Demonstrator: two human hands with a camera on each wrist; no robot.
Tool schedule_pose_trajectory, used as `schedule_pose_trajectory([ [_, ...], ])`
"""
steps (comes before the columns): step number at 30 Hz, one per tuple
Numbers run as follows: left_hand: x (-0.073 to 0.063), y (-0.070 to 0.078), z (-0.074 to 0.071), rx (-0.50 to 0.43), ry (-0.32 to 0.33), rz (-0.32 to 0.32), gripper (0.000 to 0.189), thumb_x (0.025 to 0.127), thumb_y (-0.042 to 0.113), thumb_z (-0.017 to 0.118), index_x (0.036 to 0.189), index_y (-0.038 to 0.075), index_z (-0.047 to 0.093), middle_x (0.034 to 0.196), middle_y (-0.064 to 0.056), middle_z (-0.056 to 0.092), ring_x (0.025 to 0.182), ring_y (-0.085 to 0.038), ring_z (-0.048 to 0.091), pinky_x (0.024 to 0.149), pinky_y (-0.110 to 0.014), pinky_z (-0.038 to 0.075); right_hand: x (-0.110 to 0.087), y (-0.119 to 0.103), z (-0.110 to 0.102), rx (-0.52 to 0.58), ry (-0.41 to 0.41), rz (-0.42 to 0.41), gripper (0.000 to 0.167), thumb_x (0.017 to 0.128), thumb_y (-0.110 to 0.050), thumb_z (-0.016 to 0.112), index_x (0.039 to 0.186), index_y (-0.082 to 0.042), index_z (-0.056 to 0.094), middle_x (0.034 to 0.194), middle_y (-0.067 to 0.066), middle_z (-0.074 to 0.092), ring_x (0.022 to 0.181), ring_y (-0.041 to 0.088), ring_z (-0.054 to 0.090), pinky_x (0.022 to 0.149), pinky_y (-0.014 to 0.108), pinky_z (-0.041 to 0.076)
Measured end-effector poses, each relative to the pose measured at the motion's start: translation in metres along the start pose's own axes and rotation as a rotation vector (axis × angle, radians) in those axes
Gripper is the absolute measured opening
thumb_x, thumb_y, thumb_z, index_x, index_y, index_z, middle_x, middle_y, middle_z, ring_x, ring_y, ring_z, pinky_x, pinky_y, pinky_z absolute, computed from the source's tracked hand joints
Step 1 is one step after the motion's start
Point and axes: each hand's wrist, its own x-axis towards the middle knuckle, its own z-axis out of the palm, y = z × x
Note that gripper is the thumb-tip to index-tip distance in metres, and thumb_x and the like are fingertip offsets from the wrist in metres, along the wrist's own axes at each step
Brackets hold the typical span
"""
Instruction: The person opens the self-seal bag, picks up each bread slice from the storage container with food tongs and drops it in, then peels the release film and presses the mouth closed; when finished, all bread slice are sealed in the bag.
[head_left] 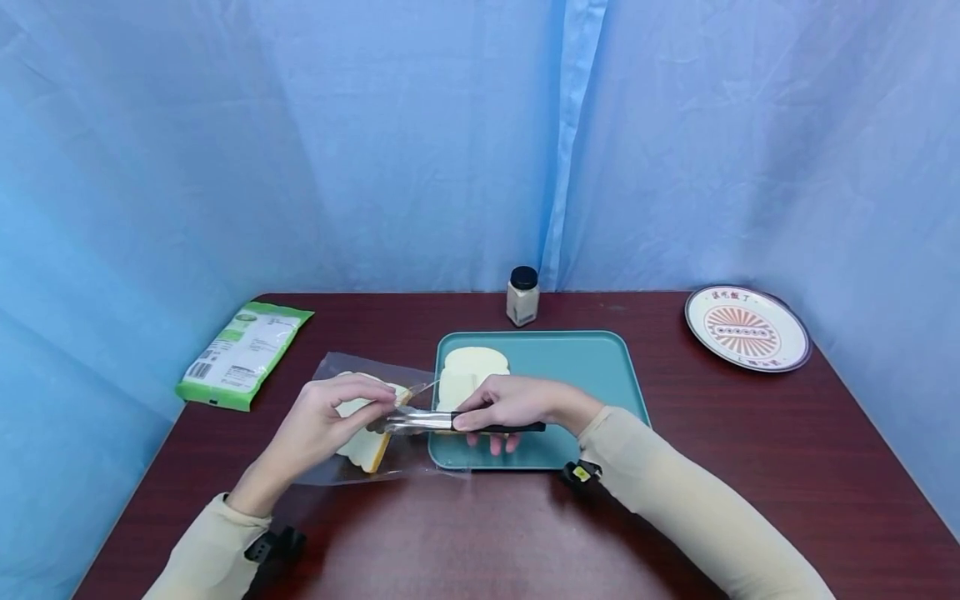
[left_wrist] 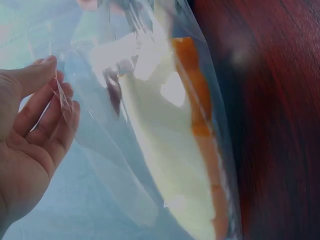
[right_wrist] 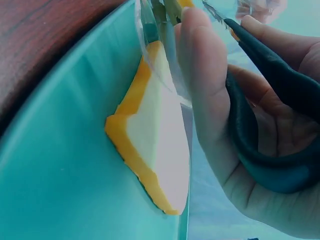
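My left hand [head_left: 322,417] pinches the edge of a clear plastic bag [head_left: 311,475] between thumb and fingers. In the bag lies white bread [left_wrist: 165,150] with an orange-brown crust. My right hand [head_left: 517,400] grips tongs with black handles [right_wrist: 270,175]; their metal arms [head_left: 427,421] point left to the bag's mouth, close to my left fingertips. Whether the tips hold any bread is hard to tell through the shiny plastic. Beneath the right hand, a slice of bread [head_left: 468,371] lies on a teal tray [head_left: 592,367], partly covered by that hand.
A green-and-white package [head_left: 243,354] lies at the table's back left. Behind the tray stands a jar with a black lid [head_left: 523,297]. A patterned plate [head_left: 747,328] sits at the back right. Blue curtains [head_left: 420,150] hang around the dark red table [head_left: 480,533].
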Motion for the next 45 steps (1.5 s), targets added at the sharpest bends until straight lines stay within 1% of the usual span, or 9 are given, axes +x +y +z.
schedule_pose_trajectory([
  [5,-0.003,-0.004,-0.003,0.026,0.019,-0.020,0.028,0.079,-0.004,0.084,0.102,0.011,0.080,0.103,0.007,0.074,0.095,-0.010,0.069,0.081,-0.027,0.058,-0.002,0.000,-0.002,0.010,-0.014,0.000,0.034,0.102,-0.033,0.063,0.128,-0.011,0.070,0.099,0.014,0.071,0.063,0.019,0.067,0.055,0.031,0.058],
  [13,-0.002,-0.006,-0.008,-0.005,0.076,-0.017,0.033,0.076,-0.008,0.085,0.102,0.012,0.080,0.100,0.006,0.075,0.092,-0.007,0.069,0.079,-0.022,0.056,-0.005,-0.002,-0.006,0.017,-0.016,0.001,0.035,0.103,-0.031,0.062,0.130,-0.011,0.069,0.099,0.014,0.071,0.061,0.019,0.066,0.054,0.030,0.057],
  [19,-0.001,-0.007,-0.008,-0.025,0.058,0.022,0.034,0.078,-0.009,0.083,0.103,0.013,0.080,0.100,0.006,0.075,0.091,-0.007,0.069,0.076,-0.017,0.055,0.001,-0.006,-0.003,-0.051,-0.013,-0.023,0.031,0.104,-0.030,0.061,0.123,-0.007,0.072,0.094,0.015,0.071,0.057,0.018,0.064,0.051,0.030,0.056],
  [26,-0.003,-0.010,-0.009,0.014,0.070,0.003,0.028,0.080,-0.005,0.083,0.101,0.012,0.080,0.098,0.007,0.075,0.092,-0.008,0.070,0.080,-0.018,0.054,-0.004,-0.011,-0.006,-0.126,-0.058,0.019,0.037,0.102,-0.042,0.061,0.118,-0.010,0.073,0.097,0.014,0.071,0.058,0.020,0.066,0.053,0.035,0.057],
  [32,-0.004,-0.012,-0.010,0.031,0.078,-0.009,0.030,0.078,-0.006,0.084,0.102,0.012,0.080,0.099,0.007,0.075,0.093,-0.008,0.070,0.081,-0.017,0.054,-0.024,-0.011,-0.025,-0.098,-0.132,0.063,0.045,0.103,-0.045,0.058,0.112,-0.004,0.073,0.102,0.023,0.069,0.054,0.018,0.064,0.053,0.033,0.057],
  [35,-0.005,-0.012,-0.011,0.033,0.089,-0.012,0.031,0.078,-0.006,0.084,0.101,0.015,0.080,0.099,0.008,0.075,0.093,-0.007,0.069,0.080,-0.017,0.054,-0.037,-0.007,-0.033,-0.086,-0.146,0.075,0.046,0.103,-0.045,0.057,0.113,-0.003,0.073,0.104,0.026,0.068,0.055,0.018,0.065,0.054,0.034,0.058],
  [41,-0.011,-0.010,-0.015,0.018,0.101,-0.049,0.032,0.079,-0.005,0.084,0.103,0.017,0.080,0.098,0.009,0.075,0.093,-0.007,0.069,0.080,-0.016,0.054,-0.074,0.009,-0.043,-0.047,-0.102,0.005,0.038,0.105,-0.041,0.055,0.111,-0.009,0.074,0.099,0.030,0.067,0.057,0.020,0.065,0.056,0.037,0.059],
  [44,-0.015,-0.008,-0.018,0.007,0.114,-0.059,0.032,0.079,-0.004,0.084,0.104,0.016,0.080,0.099,0.008,0.075,0.092,-0.007,0.069,0.079,-0.016,0.054,-0.098,0.021,-0.046,0.019,-0.063,-0.023,0.034,0.107,-0.036,0.054,0.115,-0.009,0.072,0.099,0.031,0.067,0.059,0.020,0.065,0.056,0.038,0.060],
  [45,-0.016,-0.008,-0.018,-0.002,0.116,-0.060,0.033,0.079,-0.004,0.084,0.104,0.016,0.080,0.099,0.007,0.075,0.092,-0.007,0.069,0.078,-0.016,0.054,-0.107,0.025,-0.047,0.046,-0.050,-0.024,0.034,0.107,-0.035,0.053,0.115,-0.007,0.072,0.095,0.029,0.067,0.060,0.019,0.065,0.055,0.037,0.060],
])
